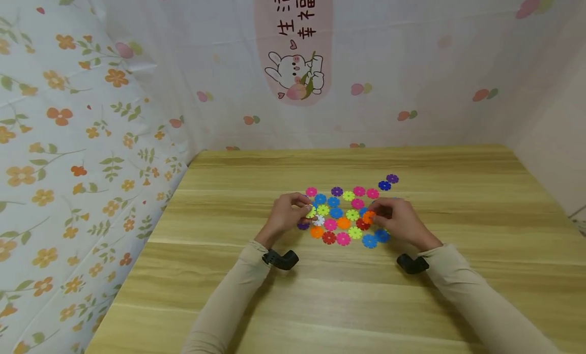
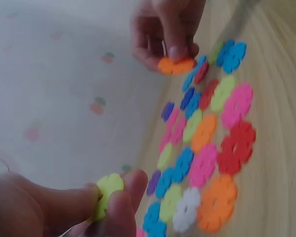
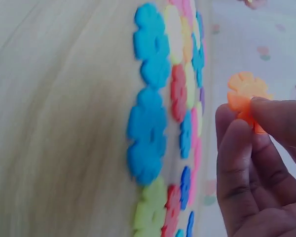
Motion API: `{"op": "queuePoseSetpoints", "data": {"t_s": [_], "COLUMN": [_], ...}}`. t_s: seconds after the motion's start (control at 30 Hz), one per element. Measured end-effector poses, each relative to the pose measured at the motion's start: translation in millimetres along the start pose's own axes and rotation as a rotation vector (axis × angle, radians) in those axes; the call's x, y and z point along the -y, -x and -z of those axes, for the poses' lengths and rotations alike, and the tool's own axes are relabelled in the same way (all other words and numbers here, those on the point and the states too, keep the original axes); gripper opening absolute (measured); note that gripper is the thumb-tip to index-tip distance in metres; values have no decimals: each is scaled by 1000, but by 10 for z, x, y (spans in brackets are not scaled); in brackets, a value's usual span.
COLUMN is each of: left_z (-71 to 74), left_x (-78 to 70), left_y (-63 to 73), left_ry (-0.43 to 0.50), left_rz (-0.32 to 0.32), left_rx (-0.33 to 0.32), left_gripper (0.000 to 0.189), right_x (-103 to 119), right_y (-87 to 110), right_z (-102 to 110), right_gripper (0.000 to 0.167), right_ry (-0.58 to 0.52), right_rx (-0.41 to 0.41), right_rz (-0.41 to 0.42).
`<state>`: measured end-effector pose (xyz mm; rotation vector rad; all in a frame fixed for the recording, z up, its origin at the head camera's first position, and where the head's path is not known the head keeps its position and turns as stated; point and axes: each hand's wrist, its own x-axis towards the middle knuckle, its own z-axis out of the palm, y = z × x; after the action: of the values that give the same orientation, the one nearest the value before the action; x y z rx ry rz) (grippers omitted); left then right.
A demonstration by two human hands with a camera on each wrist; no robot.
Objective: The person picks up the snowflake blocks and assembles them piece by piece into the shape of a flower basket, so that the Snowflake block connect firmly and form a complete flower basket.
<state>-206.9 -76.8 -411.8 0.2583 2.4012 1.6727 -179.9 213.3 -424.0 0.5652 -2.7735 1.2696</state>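
Observation:
My left hand pinches a yellow-green notched plastic disc between thumb and fingers, held above the left end of a patch of similar discs. Over the right end, my right hand grips an orange notched disc by its edge. Beneath and between the hands lie flower-shaped discs in many colours, among them a white disc, an orange disc, a red disc and a blue disc. Both hands partly cover discs below them in the head view.
The discs lie flat on a wood-grain table. A dark blue disc and a purple disc sit apart at the back right. A patterned cloth hangs behind the table, and flowered fabric covers the left side.

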Motion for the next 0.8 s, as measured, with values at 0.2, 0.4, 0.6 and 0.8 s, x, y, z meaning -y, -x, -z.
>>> {"op": "queuePoseSetpoints", "data": {"t_s": [0.2,0.4,0.6,0.8], "left_z": [-184,-313,-398,-419], "left_x": [-144,-208,-195,-216], "left_y": [54,73,50,47], "left_ry": [180,281,293,303], "left_rz": [21,-3,-37,-38], "left_rx": [124,194,214,220], "left_gripper": [19,21,23,26], "right_x": [131,239,376,352], "right_y": [5,1,21,-2], "right_z": [-25,-66,-67,-117], "right_gripper": [14,14,16,13], "right_ry": [-71,-132,-171,-182], "right_rx": [-51,-70,-93,-158], "right_rz": [20,0,-3,78]}}
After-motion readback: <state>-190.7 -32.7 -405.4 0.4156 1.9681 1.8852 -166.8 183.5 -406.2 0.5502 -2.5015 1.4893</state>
